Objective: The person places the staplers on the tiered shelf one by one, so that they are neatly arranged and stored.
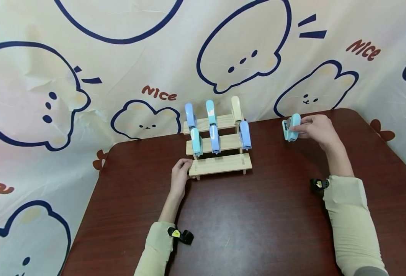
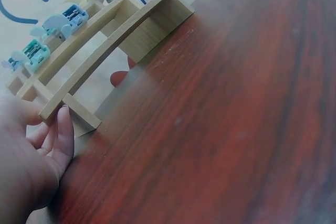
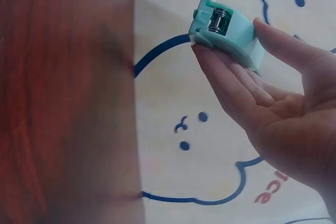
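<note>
A three-step wooden display rack (image 1: 221,164) stands near the back of the table. My left hand (image 1: 181,175) grips the left end of its lowest step; in the left wrist view the fingers (image 2: 64,135) curl under the board. Off to the right, my right hand (image 1: 318,129) pinches a teal hole punch (image 1: 291,127) between thumb and fingers. The right wrist view shows a metal spring in the punch (image 3: 239,38), held off the table. Several similar punches sit on the rack: blue (image 1: 190,115), light blue (image 1: 211,111) and cream (image 1: 236,108) on top, teal (image 1: 196,142) and blue (image 1: 214,138) below.
The dark brown table (image 1: 244,222) extends in front of the rack and between my arms. A pale curtain (image 1: 148,65) with cartoon outlines hangs right behind the table's back edge. Black straps with small devices (image 1: 180,234) are on both wrists.
</note>
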Action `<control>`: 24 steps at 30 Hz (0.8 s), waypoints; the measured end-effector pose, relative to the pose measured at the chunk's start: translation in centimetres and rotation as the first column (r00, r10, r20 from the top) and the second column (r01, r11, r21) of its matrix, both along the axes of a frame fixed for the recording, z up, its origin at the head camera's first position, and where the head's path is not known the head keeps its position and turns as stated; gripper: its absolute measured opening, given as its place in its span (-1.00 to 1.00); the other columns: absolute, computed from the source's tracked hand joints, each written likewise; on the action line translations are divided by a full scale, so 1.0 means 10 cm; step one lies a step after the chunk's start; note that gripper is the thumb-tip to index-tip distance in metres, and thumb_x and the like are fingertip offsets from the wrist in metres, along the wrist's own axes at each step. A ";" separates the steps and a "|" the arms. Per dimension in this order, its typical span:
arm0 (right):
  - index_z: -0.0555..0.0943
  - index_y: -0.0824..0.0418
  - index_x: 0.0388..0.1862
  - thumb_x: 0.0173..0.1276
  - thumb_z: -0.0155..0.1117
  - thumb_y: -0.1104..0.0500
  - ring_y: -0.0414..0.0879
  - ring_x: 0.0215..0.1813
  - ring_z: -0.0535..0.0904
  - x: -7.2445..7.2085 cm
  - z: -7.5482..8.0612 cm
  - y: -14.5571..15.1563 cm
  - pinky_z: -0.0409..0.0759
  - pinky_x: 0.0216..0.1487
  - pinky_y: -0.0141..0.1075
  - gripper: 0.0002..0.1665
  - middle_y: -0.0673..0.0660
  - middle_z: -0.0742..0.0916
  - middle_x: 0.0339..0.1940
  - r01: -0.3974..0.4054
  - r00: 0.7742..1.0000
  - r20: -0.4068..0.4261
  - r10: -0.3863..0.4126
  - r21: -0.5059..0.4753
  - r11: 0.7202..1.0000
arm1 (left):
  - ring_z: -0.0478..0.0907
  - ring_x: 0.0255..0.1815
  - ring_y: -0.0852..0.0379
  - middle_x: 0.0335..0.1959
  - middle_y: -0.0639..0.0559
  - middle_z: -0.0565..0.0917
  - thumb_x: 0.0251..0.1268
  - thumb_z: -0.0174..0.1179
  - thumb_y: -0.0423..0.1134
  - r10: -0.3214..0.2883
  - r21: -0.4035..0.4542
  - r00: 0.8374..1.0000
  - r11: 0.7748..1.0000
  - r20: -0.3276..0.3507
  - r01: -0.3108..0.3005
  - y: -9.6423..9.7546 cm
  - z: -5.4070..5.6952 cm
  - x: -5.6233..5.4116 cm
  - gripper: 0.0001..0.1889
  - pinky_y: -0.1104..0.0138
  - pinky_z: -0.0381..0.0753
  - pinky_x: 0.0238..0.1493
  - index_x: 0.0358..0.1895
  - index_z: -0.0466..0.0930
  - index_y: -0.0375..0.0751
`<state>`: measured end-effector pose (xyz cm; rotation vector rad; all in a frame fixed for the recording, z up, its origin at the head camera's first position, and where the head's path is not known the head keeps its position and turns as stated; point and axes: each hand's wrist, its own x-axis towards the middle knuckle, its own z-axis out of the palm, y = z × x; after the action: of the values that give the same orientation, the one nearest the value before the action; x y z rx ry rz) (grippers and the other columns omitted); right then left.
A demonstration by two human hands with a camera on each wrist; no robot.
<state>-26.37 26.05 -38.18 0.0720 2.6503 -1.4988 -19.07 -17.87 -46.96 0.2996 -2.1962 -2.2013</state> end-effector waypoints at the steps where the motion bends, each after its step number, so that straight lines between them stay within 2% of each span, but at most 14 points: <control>1: 0.49 0.56 0.29 0.47 0.39 -0.04 -0.26 -0.25 0.74 0.01 0.02 -0.01 0.73 -0.08 -0.36 -0.26 0.48 0.63 0.18 0.001 1.000 -0.001 -0.001 -0.007 1.000 | 0.51 -0.34 0.14 -0.01 -0.08 0.58 0.63 0.03 -0.30 -0.002 -0.001 1.000 1.000 0.000 0.002 0.01 0.04 0.02 -0.77 0.29 0.65 -0.33 0.03 0.58 -0.42; 6: 0.47 0.53 0.34 0.48 0.37 -0.07 -0.20 -0.20 0.75 0.06 0.14 -0.07 0.69 -0.08 -0.45 -0.23 0.48 0.62 0.22 -0.001 1.000 -0.010 0.001 0.007 1.000 | 0.51 -0.35 0.15 -0.02 -0.11 0.58 0.62 0.03 -0.31 -0.007 -0.002 1.000 1.000 -0.016 0.007 0.06 0.24 0.13 -0.78 0.30 0.65 -0.33 0.01 0.58 -0.44; 10: 0.50 0.50 0.33 0.46 0.38 -0.12 -0.21 -0.21 0.75 0.11 0.22 -0.11 0.66 -0.11 -0.50 -0.21 0.43 0.67 0.18 -0.006 0.999 -0.032 0.007 0.014 1.000 | 0.50 -0.36 0.15 -0.02 -0.10 0.58 0.62 0.04 -0.31 -0.006 0.000 1.000 1.000 -0.016 0.006 0.06 0.24 0.13 -0.78 0.29 0.66 -0.33 0.01 0.58 -0.44; 17: 0.53 0.44 0.30 0.44 0.40 -0.15 -0.25 -0.26 0.74 0.19 0.35 -0.21 0.63 -0.17 -0.55 -0.23 0.35 0.71 0.13 -0.039 0.997 -0.069 0.038 -0.009 0.999 | 0.51 -0.36 0.15 0.03 -0.14 0.59 0.61 0.08 -0.23 0.028 0.001 0.999 1.000 -0.039 -0.028 0.00 -0.10 -0.03 -0.75 0.35 0.64 -0.38 0.01 0.60 -0.38; 21: 0.54 0.45 0.28 0.43 0.42 -0.13 -0.18 -0.25 0.76 0.24 0.44 -0.27 0.65 -0.19 -0.53 -0.25 0.33 0.74 0.06 -0.061 0.995 -0.078 0.061 -0.001 0.998 | 0.53 -0.35 0.14 0.04 -0.15 0.60 0.60 0.08 -0.24 0.034 0.005 0.999 0.999 -0.038 -0.034 0.00 -0.11 -0.03 -0.76 0.35 0.64 -0.38 0.01 0.60 -0.38; 24: 0.55 0.46 0.25 0.43 0.43 -0.09 -0.20 -0.27 0.76 0.28 0.49 -0.31 0.66 -0.19 -0.51 -0.29 0.26 0.78 -0.02 -0.073 0.994 -0.083 0.073 -0.002 0.997 | 0.54 -0.35 0.14 0.02 -0.14 0.60 0.59 0.08 -0.24 0.037 0.006 0.999 0.999 -0.032 -0.037 0.00 -0.11 -0.04 -0.76 0.35 0.65 -0.38 0.01 0.61 -0.37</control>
<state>-23.59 22.93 -33.28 -0.0883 2.6806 -1.5175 -19.46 -17.84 -48.03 0.3007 -2.1512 -2.1782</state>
